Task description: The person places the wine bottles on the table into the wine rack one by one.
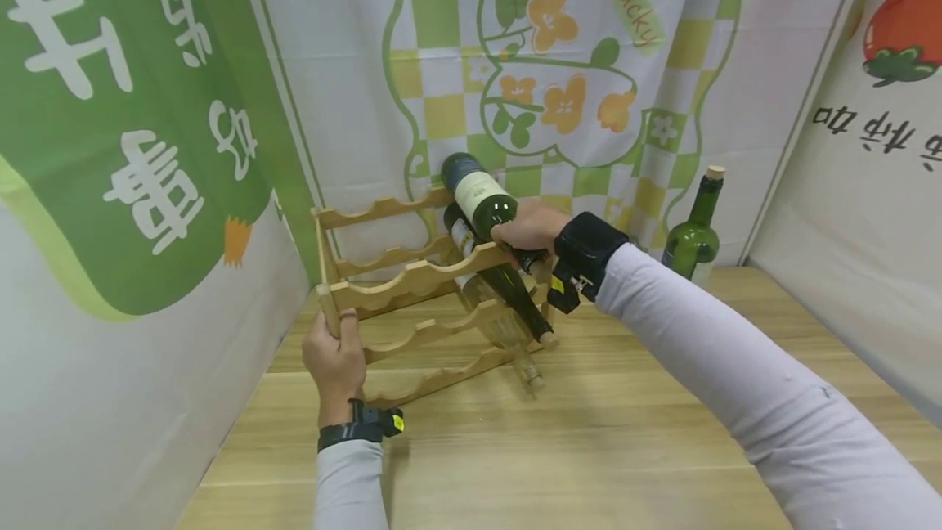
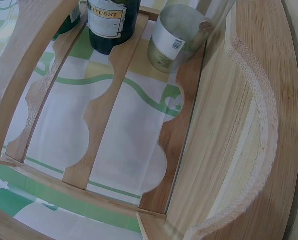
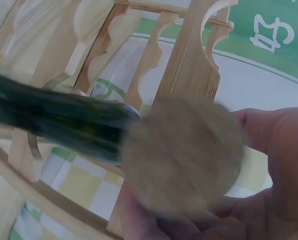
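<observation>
My right hand (image 1: 537,227) grips the neck of a green wine bottle (image 1: 477,186) with a pale label, which lies tilted at the top tier of a wooden wine rack (image 1: 423,275). A blurred cork (image 3: 181,157) sits beside the fingers in the right wrist view. My left hand (image 1: 334,354) holds the rack's front left upright. Below the gripped bottle, a dark corked bottle (image 1: 518,297) lies in the middle tier. Lower still rests a clear bottle (image 1: 526,366). Their bases show at the back of the rack in the left wrist view.
A green corked bottle (image 1: 692,240) stands upright on the wooden table (image 1: 589,432), right of the rack. Behind the rack hangs a checked, printed cloth (image 1: 441,64). Printed side panels enclose the table at left and right.
</observation>
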{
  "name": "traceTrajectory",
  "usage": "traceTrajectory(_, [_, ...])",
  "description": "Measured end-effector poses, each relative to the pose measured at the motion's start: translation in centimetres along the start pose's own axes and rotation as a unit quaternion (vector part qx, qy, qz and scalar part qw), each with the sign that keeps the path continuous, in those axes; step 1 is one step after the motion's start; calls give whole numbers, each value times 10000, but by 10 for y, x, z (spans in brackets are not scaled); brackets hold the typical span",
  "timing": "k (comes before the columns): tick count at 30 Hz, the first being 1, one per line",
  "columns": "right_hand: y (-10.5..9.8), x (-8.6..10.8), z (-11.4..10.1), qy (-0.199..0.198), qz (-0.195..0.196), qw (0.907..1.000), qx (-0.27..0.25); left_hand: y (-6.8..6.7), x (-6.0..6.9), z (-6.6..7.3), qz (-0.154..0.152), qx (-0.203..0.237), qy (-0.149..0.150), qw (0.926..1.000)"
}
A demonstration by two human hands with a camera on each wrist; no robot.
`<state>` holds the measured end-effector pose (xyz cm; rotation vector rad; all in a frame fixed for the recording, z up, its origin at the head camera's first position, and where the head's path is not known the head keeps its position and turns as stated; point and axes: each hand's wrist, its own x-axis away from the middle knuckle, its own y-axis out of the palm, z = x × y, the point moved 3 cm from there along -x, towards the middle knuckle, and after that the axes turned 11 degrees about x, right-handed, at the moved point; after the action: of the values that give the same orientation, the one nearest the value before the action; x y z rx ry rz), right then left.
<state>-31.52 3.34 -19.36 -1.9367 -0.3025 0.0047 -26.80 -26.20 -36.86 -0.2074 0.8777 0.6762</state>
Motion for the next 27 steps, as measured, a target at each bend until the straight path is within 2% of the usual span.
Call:
traceTrajectory(4, [-2,2,-1,-70,253,9976,637,0,0,1,-32,11,0,10000])
traceTrajectory(7, [-3,5,3,-280,307,9965,719,0,0,0,-36,-15,-14,10000])
traceTrajectory(9, [-4,9,7,-376,254,9973,576,-1,0,-2,-31,-37,-27,10000])
traceTrajectory(13, [-8,15,13,-427,133,9969,646,-1,1,-3,-18,-85,-46,10000])
traceTrajectory(18, [-19,28,19,-714,576,9911,967,-1,1,-4,-15,-88,-44,10000])
traceTrajectory(21, [-26,42,25,-952,928,9842,1173,0,1,-6,6,-81,-37,10000])
traceTrajectory(23, [-28,50,31,-1198,1135,9759,1427,1,0,-6,37,-85,-12,10000])
traceTrajectory(25, [-29,58,37,-1500,1396,9632,1742,2,0,-6,41,-66,28,10000])
traceTrajectory(27, [-29,66,44,-1805,1693,9454,2121,2,-1,-5,49,-45,63,10000])
